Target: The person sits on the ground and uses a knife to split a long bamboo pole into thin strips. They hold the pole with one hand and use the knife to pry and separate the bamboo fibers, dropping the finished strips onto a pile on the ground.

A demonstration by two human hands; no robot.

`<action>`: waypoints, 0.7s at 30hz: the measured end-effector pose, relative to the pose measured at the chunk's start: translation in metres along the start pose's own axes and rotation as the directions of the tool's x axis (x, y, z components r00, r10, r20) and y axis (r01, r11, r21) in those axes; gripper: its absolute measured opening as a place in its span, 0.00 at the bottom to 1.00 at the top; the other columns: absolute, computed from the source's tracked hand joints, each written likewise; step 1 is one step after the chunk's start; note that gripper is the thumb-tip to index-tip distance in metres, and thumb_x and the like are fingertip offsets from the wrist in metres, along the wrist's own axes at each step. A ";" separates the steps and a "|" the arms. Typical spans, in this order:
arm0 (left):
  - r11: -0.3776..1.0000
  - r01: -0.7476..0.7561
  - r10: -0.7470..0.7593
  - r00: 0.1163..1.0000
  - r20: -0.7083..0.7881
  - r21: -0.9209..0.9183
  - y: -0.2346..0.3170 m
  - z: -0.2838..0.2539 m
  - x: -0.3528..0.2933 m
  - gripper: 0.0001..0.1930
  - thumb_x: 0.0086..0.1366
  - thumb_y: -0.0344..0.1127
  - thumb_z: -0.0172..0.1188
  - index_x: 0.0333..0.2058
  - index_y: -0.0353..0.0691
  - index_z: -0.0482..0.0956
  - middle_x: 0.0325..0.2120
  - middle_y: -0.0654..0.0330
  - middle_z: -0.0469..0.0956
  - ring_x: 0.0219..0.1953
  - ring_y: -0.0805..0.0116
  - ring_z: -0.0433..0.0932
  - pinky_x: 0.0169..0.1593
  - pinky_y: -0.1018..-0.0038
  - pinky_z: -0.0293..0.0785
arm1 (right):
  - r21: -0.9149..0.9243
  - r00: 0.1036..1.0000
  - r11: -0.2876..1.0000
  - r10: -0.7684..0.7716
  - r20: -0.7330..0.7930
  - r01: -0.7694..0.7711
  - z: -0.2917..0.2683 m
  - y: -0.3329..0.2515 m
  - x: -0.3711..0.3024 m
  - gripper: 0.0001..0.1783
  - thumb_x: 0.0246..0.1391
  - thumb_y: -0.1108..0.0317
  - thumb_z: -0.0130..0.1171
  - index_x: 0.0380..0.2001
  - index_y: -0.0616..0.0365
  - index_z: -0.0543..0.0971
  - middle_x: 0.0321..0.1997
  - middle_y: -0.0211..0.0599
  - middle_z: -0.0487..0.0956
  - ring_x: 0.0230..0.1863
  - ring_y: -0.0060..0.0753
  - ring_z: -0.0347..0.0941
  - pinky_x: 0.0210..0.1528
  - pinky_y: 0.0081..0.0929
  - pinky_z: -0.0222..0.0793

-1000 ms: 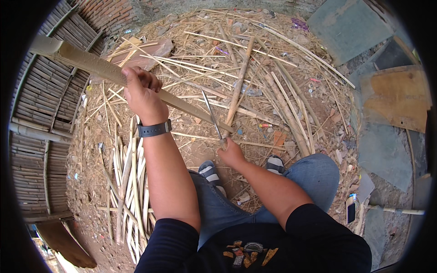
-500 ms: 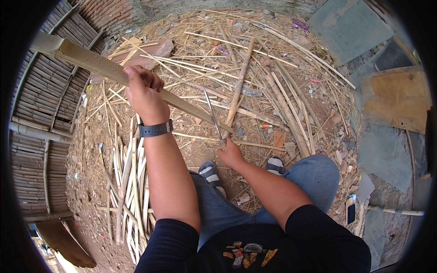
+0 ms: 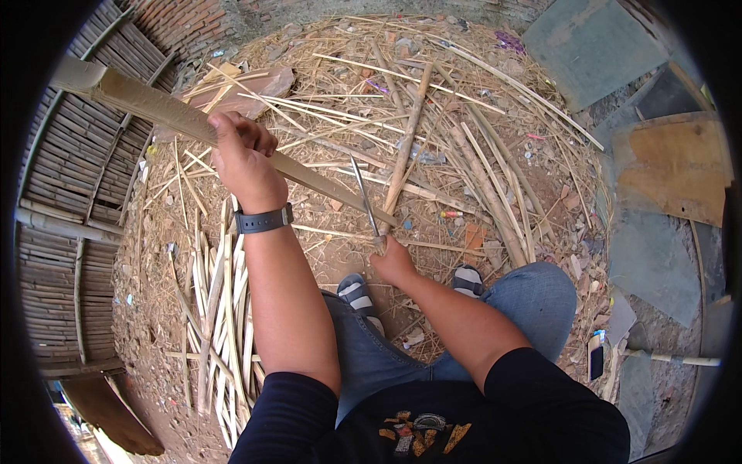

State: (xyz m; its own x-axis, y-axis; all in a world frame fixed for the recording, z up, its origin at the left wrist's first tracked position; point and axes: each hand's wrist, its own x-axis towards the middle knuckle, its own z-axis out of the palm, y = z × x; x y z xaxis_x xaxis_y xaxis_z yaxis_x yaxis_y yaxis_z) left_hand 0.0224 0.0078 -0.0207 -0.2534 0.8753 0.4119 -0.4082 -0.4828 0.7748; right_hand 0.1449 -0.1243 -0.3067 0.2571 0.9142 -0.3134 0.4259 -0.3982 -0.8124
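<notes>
My left hand [image 3: 246, 155], with a dark watch on its wrist, is closed around a long split bamboo piece [image 3: 162, 107]. The bamboo slants from the upper left down toward the middle, its narrow end close to my right hand. In my right hand [image 3: 393, 261] is the handle of a knife [image 3: 363, 192], closed in my fingers. Its thin blade points up and away from me and crosses the bamboo near its lower end. Whether the edge touches the bamboo I cannot tell. A bamboo pole [image 3: 410, 139] lies on the ground beyond that end.
A pile of split bamboo strips [image 3: 224, 332] lies left of my legs. More strips and poles [image 3: 495, 185] cover the littered ground ahead. A bamboo wall [image 3: 69, 170] stands at left, grey sheets [image 3: 595, 50] at right. A phone [image 3: 595, 359] lies at lower right.
My right hand and the knife have shifted very slightly to the right. My left hand and the bamboo piece stay almost in place.
</notes>
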 end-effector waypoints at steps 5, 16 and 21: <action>1.000 0.013 -0.013 1.000 -0.015 0.002 0.002 0.002 -0.001 0.22 0.72 0.57 0.48 0.29 0.44 0.68 0.16 0.69 0.56 0.19 0.76 0.53 0.25 0.77 0.51 | -0.009 1.000 1.000 -0.010 -0.002 0.010 -0.001 0.001 0.000 0.28 0.47 0.60 0.64 0.50 0.63 0.73 0.43 0.58 0.80 0.47 0.59 0.77 0.50 0.45 0.71; 1.000 0.017 -0.017 1.000 -0.004 0.005 -0.001 -0.002 0.001 0.23 0.72 0.58 0.47 0.29 0.44 0.67 0.15 0.68 0.56 0.19 0.75 0.52 0.26 0.77 0.52 | -0.007 1.000 1.000 -0.013 -0.014 0.013 0.001 0.003 0.000 0.27 0.46 0.60 0.64 0.48 0.63 0.73 0.41 0.58 0.80 0.45 0.59 0.77 0.49 0.46 0.72; 1.000 0.021 -0.021 1.000 0.016 0.008 0.001 -0.001 0.000 0.23 0.73 0.58 0.45 0.29 0.45 0.67 0.16 0.68 0.56 0.19 0.75 0.52 0.26 0.76 0.52 | -0.018 0.998 0.997 -0.069 -0.008 0.069 -0.001 0.006 0.000 0.34 0.45 0.61 0.61 0.55 0.68 0.68 0.40 0.64 0.79 0.44 0.62 0.77 0.48 0.49 0.73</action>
State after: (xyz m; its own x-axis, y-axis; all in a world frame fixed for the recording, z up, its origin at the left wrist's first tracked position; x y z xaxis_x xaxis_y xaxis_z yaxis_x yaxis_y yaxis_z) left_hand 0.0211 0.0071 -0.0210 -0.2308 0.8854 0.4034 -0.4060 -0.4644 0.7871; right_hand 0.1481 -0.1270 -0.3114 0.2341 0.9389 -0.2524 0.4581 -0.3355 -0.8232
